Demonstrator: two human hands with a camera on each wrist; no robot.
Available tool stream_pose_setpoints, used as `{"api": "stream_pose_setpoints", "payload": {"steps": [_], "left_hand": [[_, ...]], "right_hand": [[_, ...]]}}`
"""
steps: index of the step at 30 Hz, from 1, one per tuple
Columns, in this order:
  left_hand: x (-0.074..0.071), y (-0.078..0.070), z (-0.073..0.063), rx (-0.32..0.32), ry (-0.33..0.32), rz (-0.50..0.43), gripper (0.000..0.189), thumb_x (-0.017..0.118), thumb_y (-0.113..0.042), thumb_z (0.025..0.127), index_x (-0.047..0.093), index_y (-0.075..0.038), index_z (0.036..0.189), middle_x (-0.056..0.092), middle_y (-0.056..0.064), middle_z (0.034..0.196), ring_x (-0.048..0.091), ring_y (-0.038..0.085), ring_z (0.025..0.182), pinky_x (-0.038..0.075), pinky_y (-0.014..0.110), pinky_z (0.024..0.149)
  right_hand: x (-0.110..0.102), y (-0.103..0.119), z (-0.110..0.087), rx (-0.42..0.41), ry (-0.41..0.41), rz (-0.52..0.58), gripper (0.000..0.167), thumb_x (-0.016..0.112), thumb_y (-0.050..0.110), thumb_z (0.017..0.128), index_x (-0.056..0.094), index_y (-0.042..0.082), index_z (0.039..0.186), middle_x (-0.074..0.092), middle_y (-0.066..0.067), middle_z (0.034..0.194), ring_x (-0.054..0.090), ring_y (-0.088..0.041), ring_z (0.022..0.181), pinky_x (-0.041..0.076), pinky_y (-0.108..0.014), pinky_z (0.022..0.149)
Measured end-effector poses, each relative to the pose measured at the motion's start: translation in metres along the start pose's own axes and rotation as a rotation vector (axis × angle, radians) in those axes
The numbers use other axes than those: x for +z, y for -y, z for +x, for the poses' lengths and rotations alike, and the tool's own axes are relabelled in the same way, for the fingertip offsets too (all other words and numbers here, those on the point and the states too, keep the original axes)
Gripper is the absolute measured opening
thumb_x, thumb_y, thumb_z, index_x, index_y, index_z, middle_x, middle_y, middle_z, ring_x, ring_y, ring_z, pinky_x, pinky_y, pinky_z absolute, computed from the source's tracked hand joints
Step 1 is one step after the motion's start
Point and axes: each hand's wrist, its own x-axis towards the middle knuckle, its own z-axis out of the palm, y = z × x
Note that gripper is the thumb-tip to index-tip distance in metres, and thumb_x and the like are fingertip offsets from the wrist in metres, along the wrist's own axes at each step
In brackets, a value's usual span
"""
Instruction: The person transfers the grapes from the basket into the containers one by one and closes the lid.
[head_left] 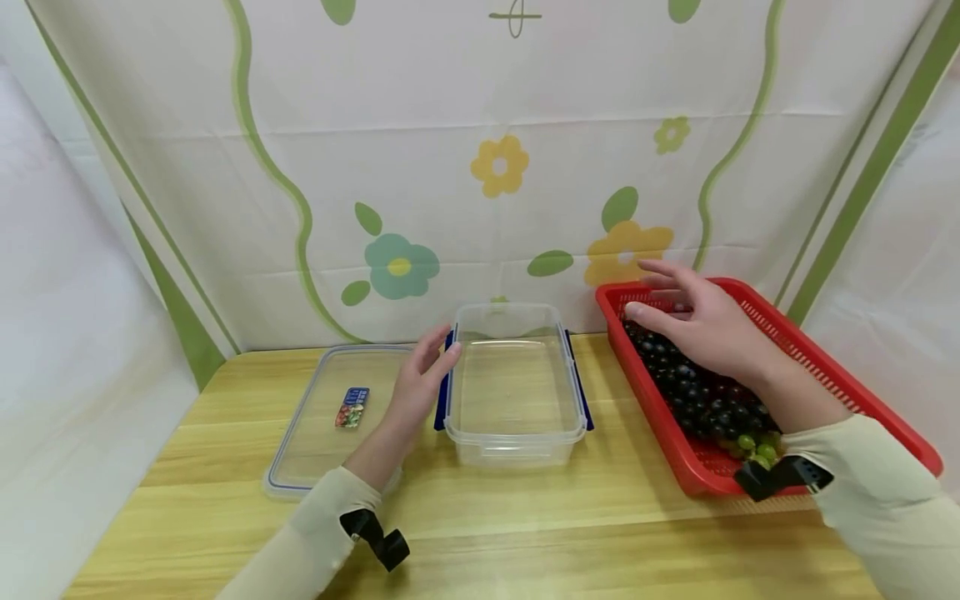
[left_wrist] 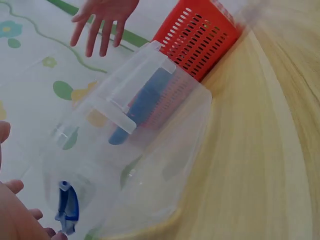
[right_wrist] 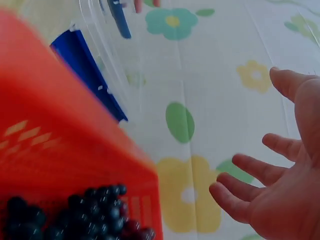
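Observation:
A clear plastic container (head_left: pixel 506 392) with blue side clips stands on the table, its top uncovered. My left hand (head_left: pixel 420 379) is at its left side, fingers extended near the rim and blue clip (left_wrist: pixel 68 207). Over the far left part of a red basket (head_left: pixel 645 400) hovers my right hand (head_left: pixel 708 325), fingers spread and holding nothing. Dark grapes (head_left: pixel 678 379) fill part of the basket, with a few green grapes (head_left: pixel 757 450) at the near end. The right wrist view shows the spread right hand (right_wrist: pixel 280 175) beside the basket wall, above the dark grapes (right_wrist: pixel 95 215).
To the left of the container lies a clear lid (head_left: pixel 315 450) with a blue seal and a small printed label (head_left: pixel 352 407). The wooden table (head_left: pixel 525 533) runs back to a white flowered cloth (head_left: pixel 450 100), which hangs behind everything.

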Motion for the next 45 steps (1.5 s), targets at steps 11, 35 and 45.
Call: {"api": "stream_pose_setpoints", "payload": {"steps": [11, 35, 45], "left_hand": [[0.01, 0.016, -0.002, -0.043, -0.013, -0.028, 0.06, 0.064, -0.034, 0.106, 0.044, -0.028, 0.163, 0.035, 0.01, 0.173, 0.029, 0.037, 0.162, 0.024, 0.067, 0.129], [0.018, 0.025, -0.006, -0.08, 0.004, 0.019, 0.05, 0.056, -0.033, 0.11, 0.047, -0.038, 0.158, 0.026, 0.005, 0.177, 0.023, 0.035, 0.164, 0.018, 0.066, 0.131], [0.025, 0.022, -0.01, -0.082, -0.036, 0.011, 0.049, 0.053, -0.031, 0.111, 0.046, -0.036, 0.159, 0.026, 0.003, 0.177, 0.023, 0.036, 0.164, 0.016, 0.064, 0.132]], "right_hand": [[-0.02, -0.059, -0.03, 0.056, 0.006, 0.074, 0.065, 0.06, 0.048, 0.107, 0.033, 0.034, 0.165, 0.052, -0.004, 0.157, 0.054, 0.009, 0.125, 0.051, -0.01, 0.086], [-0.033, -0.146, -0.073, -0.02, 0.092, 0.028, 0.057, 0.076, 0.018, 0.099, 0.054, 0.011, 0.152, 0.068, 0.021, 0.128, 0.067, 0.005, 0.109, 0.063, -0.026, 0.076], [-0.047, -0.17, -0.083, 0.073, 0.088, -0.124, 0.056, 0.08, 0.03, 0.096, 0.06, 0.016, 0.146, 0.056, 0.038, 0.122, 0.044, 0.025, 0.106, 0.059, -0.051, 0.084]]}}
